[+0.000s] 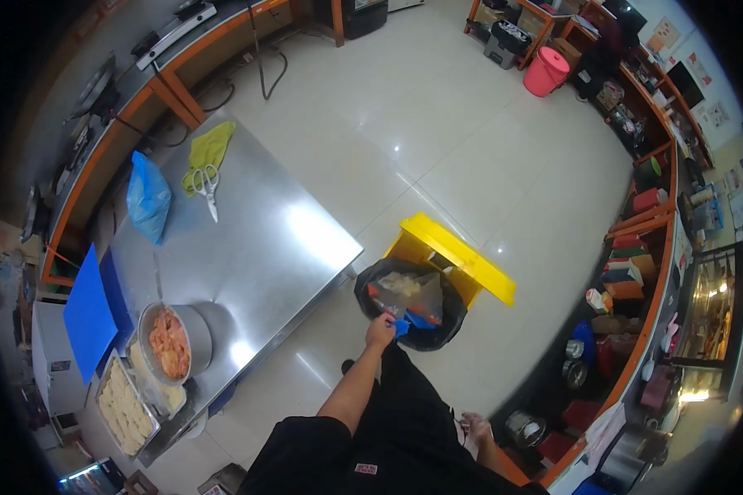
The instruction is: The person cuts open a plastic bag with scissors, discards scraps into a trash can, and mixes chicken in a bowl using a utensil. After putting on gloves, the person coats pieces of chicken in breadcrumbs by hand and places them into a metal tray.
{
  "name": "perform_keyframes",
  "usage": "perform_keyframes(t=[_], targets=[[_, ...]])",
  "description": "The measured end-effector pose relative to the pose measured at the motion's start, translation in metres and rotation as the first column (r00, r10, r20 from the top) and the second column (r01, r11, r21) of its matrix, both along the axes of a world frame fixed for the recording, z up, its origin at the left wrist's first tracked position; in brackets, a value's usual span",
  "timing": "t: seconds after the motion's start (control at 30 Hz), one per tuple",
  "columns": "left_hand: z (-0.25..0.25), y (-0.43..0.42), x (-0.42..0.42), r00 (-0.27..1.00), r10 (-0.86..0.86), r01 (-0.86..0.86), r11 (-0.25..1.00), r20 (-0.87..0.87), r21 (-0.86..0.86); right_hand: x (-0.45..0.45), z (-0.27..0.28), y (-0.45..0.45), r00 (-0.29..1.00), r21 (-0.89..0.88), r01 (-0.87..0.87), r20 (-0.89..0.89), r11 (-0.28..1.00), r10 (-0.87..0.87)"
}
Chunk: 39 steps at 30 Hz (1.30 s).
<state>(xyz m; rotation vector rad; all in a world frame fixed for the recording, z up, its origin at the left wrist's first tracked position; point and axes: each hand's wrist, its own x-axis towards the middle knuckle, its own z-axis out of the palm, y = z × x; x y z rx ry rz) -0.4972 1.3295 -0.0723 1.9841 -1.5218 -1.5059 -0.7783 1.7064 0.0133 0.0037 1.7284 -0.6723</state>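
Note:
My left hand [380,330] is closed on a piece of blue plastic [400,328] at the near rim of a bin. The bin has a black liner [434,337] and a raised yellow lid [462,260]; clear and blue plastic waste [409,297] lies inside. Low on the right, beside my dark clothing, hangs my right hand [475,427], its fingers loosely curled; whether it holds anything is too small to tell.
On the steel table [256,206] are a pot of raw meat [170,345], trays of pale pieces [125,406], a blue bag [148,198], scissors [208,191] and a green cloth [211,147]. Shelves line the right; a pink bucket [546,73] stands at the back.

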Motion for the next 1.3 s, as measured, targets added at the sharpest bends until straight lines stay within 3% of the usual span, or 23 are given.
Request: perform_keyframes(t=[0.1,0.17,0.3,0.33,0.4,0.5,0.53,0.57,0.6,0.63,0.7,0.77,0.83,0.93,0.97,1.07,1.1,1.13,1.2,1.27,1.3], targets=[[0.007,-0.028,-0.032,0.989,-0.018,0.023,0.999,0.150,-0.032,-0.019,0.017,-0.016,1.000,0.140,0.011,-0.010,0.990,-0.009],[-0.006,-0.042,-0.046,0.973,0.038,-0.049,0.998,0.228,0.041,-0.035,0.019,-0.019,0.997,0.231,0.070,0.011,0.971,-0.074],[-0.076,-0.062,-0.079,0.931,0.152,-0.204,0.970,0.331,0.129,-0.056,0.027,-0.042,0.988,0.397,0.151,-0.101,0.905,-0.120],[-0.098,-0.070,-0.087,0.938,0.159,-0.221,0.959,0.308,0.179,-0.058,0.027,-0.055,0.983,0.442,0.165,-0.142,0.882,-0.112],[-0.147,-0.080,-0.103,0.949,0.177,-0.250,0.927,0.262,0.279,-0.068,0.017,-0.057,0.978,0.425,0.206,-0.064,0.881,-0.198],[-0.231,-0.083,-0.120,0.943,0.220,-0.236,0.971,0.248,0.035,-0.088,-0.014,-0.029,0.972,0.423,0.210,0.007,0.882,-0.234],[-0.241,-0.083,-0.123,0.956,0.225,-0.249,0.962,0.189,0.114,-0.089,-0.018,-0.019,0.970,0.421,0.210,0.020,0.882,-0.241],[-0.245,-0.078,-0.122,0.965,0.226,-0.249,0.949,0.131,0.193,-0.063,0.014,-0.071,0.973,0.470,0.230,-0.136,0.852,-0.188],[-0.246,-0.074,-0.120,0.970,0.231,-0.244,0.931,0.077,0.273,-0.063,0.019,-0.074,0.979,0.477,0.200,-0.123,0.856,-0.160],[-0.238,-0.066,-0.119,0.971,0.234,-0.240,0.937,0.056,0.253,-0.059,0.018,-0.071,0.987,0.481,0.162,-0.098,0.861,-0.131],[-0.210,-0.043,-0.119,0.967,0.251,-0.253,0.966,0.049,0.047,-0.053,0.012,-0.082,0.997,0.470,0.075,-0.026,0.879,-0.072],[-0.160,-0.026,-0.113,0.962,0.273,-0.271,0.959,0.018,-0.085,-0.055,0.008,-0.098,0.999,0.456,-0.010,0.049,0.890,-0.014],[-0.080,-0.030,-0.102,0.954,0.294,-0.294,0.956,-0.055,0.007,-0.062,-0.008,-0.109,0.999,0.410,-0.008,0.051,0.912,-0.014],[-0.036,-0.009,-0.079,0.788,0.544,-0.458,0.831,-0.287,0.317,-0.074,-0.008,-0.142,0.994,0.318,-0.076,0.095,0.945,0.048],[-0.033,0.003,-0.063,0.784,0.537,-0.433,0.832,-0.312,0.346,-0.075,-0.005,-0.153,0.990,0.283,-0.112,0.117,0.953,0.081],[-0.025,0.039,-0.015,0.787,0.502,-0.379,0.852,-0.357,0.362,-0.078,-0.016,-0.176,0.835,0.027,-0.549,-0.030,0.835,0.550],[-0.012,0.048,-0.001,0.804,0.480,-0.375,0.867,-0.350,0.328,-0.065,0.004,-0.202,0.751,0.061,-0.657,-0.037,0.752,0.659],[0.003,0.056,0.015,0.820,0.464,-0.379,0.879,-0.334,0.291,-0.044,0.016,-0.222,0.679,-0.038,-0.726,-0.196,0.687,0.707],[0.048,0.070,0.035,0.889,0.245,-0.182,0.964,-0.386,0.193,0.000,0.035,-0.250,0.528,-0.210,-0.842,-0.507,0.497,0.681],[0.114,0.080,0.043,0.798,0.078,0.088,0.966,-0.597,0.244,0.052,0.065,-0.285,0.505,-0.289,-0.859,-0.612,0.422,0.609],[0.151,0.086,0.040,0.802,-0.083,0.224,0.960,-0.592,0.170,0.083,0.087,-0.308,0.513,-0.362,-0.856,-0.688,0.370,0.513]])
